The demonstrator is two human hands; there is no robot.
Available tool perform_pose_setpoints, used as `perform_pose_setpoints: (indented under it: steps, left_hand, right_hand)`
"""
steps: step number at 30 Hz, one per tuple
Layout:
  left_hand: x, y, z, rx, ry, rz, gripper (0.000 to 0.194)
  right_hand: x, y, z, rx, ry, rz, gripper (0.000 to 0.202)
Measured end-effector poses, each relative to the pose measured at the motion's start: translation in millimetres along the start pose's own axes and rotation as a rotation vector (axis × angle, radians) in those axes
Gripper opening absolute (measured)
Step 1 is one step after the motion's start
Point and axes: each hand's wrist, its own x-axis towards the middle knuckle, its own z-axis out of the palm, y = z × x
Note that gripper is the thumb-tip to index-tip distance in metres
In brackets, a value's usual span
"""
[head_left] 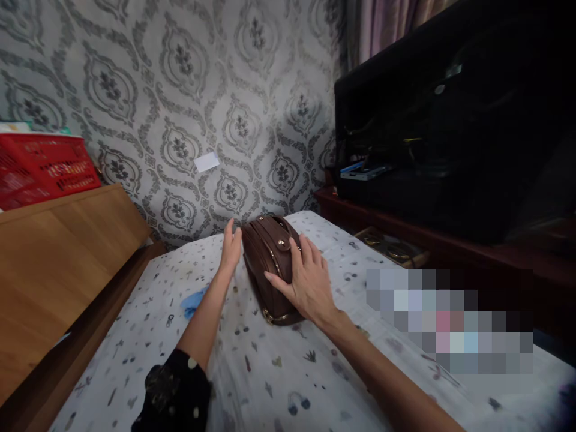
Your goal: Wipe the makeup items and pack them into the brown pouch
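A brown leather-look bag (265, 264) with metal zips and a snap tab rests on the white patterned bedsheet (252, 372). My right hand (308, 279) lies against the bag's top and right side, thumb and fingers spread. Close to the bag's far left side is my left hand (231, 246), its fingers stretched out; I cannot tell whether it touches the bag. A small blue cloth-like item (192, 303) lies on the sheet, partly hidden behind my left forearm.
On the left, a red plastic basket (49, 162) stands on a wooden panel (67, 240). To the right is a large black glossy-fronted object (441, 144) on a dark red ledge, with a shallow tray (414, 261) below. A blurred-out patch covers the sheet's right edge. A patterned wall (252, 90) closes the back.
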Motion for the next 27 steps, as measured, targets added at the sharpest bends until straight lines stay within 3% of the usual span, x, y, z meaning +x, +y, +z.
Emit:
perform_pose_setpoints:
  steps: [6, 10, 16, 23, 27]
  left_hand:
    - [14, -15, 29.3, 0.033, -0.076, -0.056, 0.049]
    - [12, -10, 25.6, 0.047, -0.103, -0.044, 0.051]
    - [8, -1, 31.1, 0.093, -0.118, -0.022, 0.068]
    - [10, -6, 36.4, 0.124, -0.096, 0.0, 0.057]
    - [13, -8, 37.3, 0.138, -0.077, -0.012, 0.055]
  right_hand:
    - [1, -3, -1, 0.008, -0.013, 0.008, 0.093]
    - [2, -6, -3, 0.018, -0.027, 0.014, 0.093]
    - [12, -2, -10, 0.038, -0.075, -0.008, 0.097]
    - [46, -8, -13, 0.035, -0.234, 0.066, 0.103]
    - [58, -19, -15, 0.039, -0.254, 0.104, 0.098]
